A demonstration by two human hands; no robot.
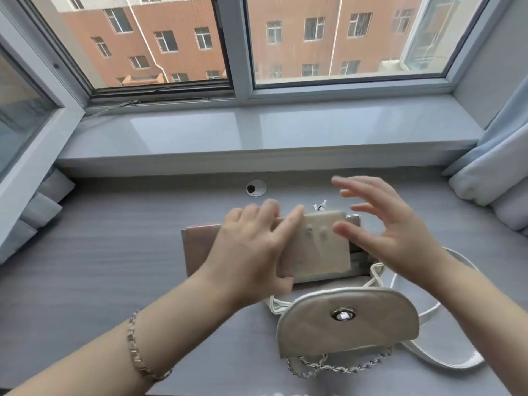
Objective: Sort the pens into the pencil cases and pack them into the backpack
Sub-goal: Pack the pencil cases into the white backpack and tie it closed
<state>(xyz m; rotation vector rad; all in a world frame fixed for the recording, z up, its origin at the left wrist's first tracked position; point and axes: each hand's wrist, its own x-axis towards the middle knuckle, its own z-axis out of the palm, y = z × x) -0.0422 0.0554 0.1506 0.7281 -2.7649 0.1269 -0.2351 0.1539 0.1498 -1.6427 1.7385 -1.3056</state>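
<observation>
Nearest the lens: one link bracelet (137, 352) on the left wrist. Item one, cream pencil case (317, 244), held above the desk by the left hand (251, 252), thumb laid across its front face and fingers curled over its far edge. Its long axis appears to run left to right, the right end free and the left end hidden under the palm. Two small marks on its face are too blurred to read. Item two, dusty-pink pencil case (200, 247), flat, directly behind the cream one, long axis left to right, sticking out past it on both sides. The right hand (383, 224) hovers just right of the cream case with fingers spread and straight, holding nothing; whether the thumb tip touches the case cannot be told. Item three, one silver backpack (348, 318) just below the cases, its rounded flap turned toward the camera, bearing one metal clasp (344, 314). With it are one white drawstring (374, 270) at its mouth and one chain strap (337, 367) under the flap. All sit on a grey wood-grain desk (100, 267) with one round cable grommet (256, 188). Beyond are a pale windowsill (257, 132) and, at right, a light blue curtain (491, 178).
</observation>
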